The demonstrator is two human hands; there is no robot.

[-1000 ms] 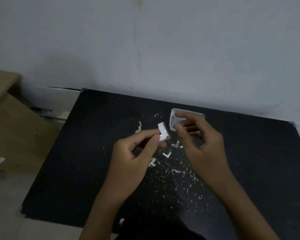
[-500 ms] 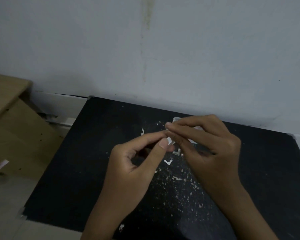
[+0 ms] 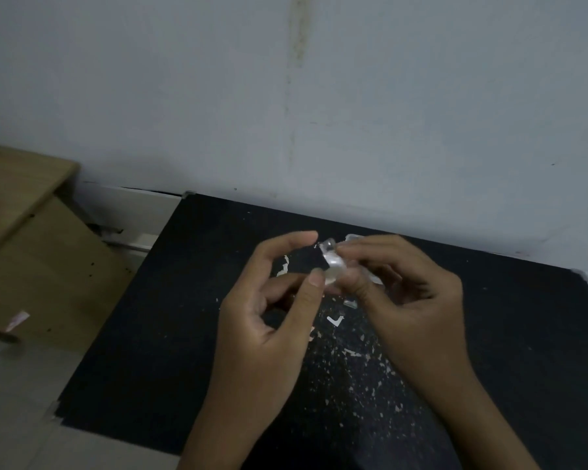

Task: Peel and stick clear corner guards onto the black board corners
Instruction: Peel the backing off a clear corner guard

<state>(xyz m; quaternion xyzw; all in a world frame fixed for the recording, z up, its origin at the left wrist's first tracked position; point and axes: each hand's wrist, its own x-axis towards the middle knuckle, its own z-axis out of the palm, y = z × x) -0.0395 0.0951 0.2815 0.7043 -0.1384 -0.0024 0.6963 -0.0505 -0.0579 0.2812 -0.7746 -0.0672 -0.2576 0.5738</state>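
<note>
Clear plastic, a corner guard (image 3: 333,264), sits raised above the black board (image 3: 184,334), pinched from both sides. Left hand (image 3: 269,320) presses its thumb on the near edge, index finger lifted open; right hand (image 3: 404,293) closes fingertips on its far side.
</note>
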